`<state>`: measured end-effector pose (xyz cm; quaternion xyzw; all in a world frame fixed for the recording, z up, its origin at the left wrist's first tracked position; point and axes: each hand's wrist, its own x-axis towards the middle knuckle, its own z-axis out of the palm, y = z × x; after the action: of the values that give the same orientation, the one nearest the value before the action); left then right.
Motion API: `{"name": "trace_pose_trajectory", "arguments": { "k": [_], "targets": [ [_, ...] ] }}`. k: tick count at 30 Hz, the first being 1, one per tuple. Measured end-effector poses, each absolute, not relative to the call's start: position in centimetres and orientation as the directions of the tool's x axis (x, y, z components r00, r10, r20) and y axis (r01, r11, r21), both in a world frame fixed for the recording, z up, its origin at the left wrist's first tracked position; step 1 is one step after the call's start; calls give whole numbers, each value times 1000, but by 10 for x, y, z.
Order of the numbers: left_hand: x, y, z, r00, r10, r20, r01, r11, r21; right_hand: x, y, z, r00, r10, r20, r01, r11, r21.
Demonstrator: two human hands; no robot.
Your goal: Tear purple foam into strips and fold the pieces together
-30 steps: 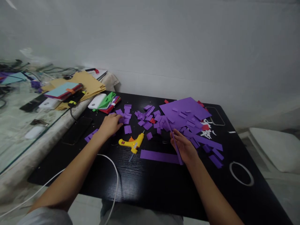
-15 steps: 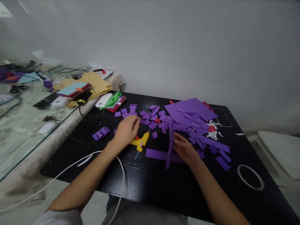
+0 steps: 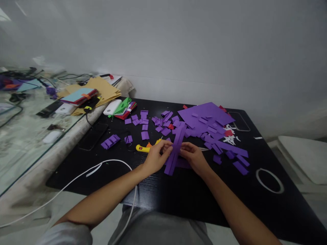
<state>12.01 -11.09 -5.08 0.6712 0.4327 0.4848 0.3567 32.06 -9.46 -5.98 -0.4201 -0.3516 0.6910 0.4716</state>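
Note:
Between my two hands a long purple paper strip [image 3: 175,149] is held at a slant above the black table, with fold lines running along it. My left hand [image 3: 158,154] pinches its left edge, and my right hand [image 3: 193,156] grips the right edge. Beneath it lies another flat purple strip [image 3: 184,164], partly covered. A yellow hot glue gun [image 3: 143,148] rests just behind my left hand, which hides part of it. Pointed metal blades, seemingly scissors [image 3: 203,149], stick out by my right fingers.
Purple paper pieces [image 3: 144,135] lie scattered behind my hands, near a large purple sheet [image 3: 209,114]. A tape-like ring [image 3: 269,180] is at the right. A white cable [image 3: 112,160] loops across the table's left front. Paper stacks [image 3: 125,108] and a dark phone-like slab [image 3: 93,136] sit left.
My left hand has moved right from beside the glue gun and now grips the strip. The strip has shifted left, tilted and opened wider. The glue gun has turned.

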Motion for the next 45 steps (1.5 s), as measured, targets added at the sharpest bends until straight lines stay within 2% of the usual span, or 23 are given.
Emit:
{"name": "trace_pose_trajectory", "arguments": {
  "k": [11, 24, 33, 39, 45],
  "targets": [
    [113, -107, -45, 110, 933, 342, 236, -359, 903, 315, -94, -58, -160, 968, -193, -405, -243, -881],
    [106, -102, -46, 138, 926, 350, 325, -376, 868, 316, -93, -61, -179, 976, -125, -345, -181, -921],
    [112, -105, -46, 186, 890, 417, 224, -451, 864, 317, -94, -62, -129, 989, -74, -339, -114, -934],
    [110, -105, -45, 192, 897, 397, 290, -439, 850, 317, -97, -59, -137, 989, -56, -327, -99, -940],
    [110, -105, -45, 166, 895, 415, 264, -445, 855, 315, -99, -57, -137, 987, -83, -316, -123, -941]
  ]
}}
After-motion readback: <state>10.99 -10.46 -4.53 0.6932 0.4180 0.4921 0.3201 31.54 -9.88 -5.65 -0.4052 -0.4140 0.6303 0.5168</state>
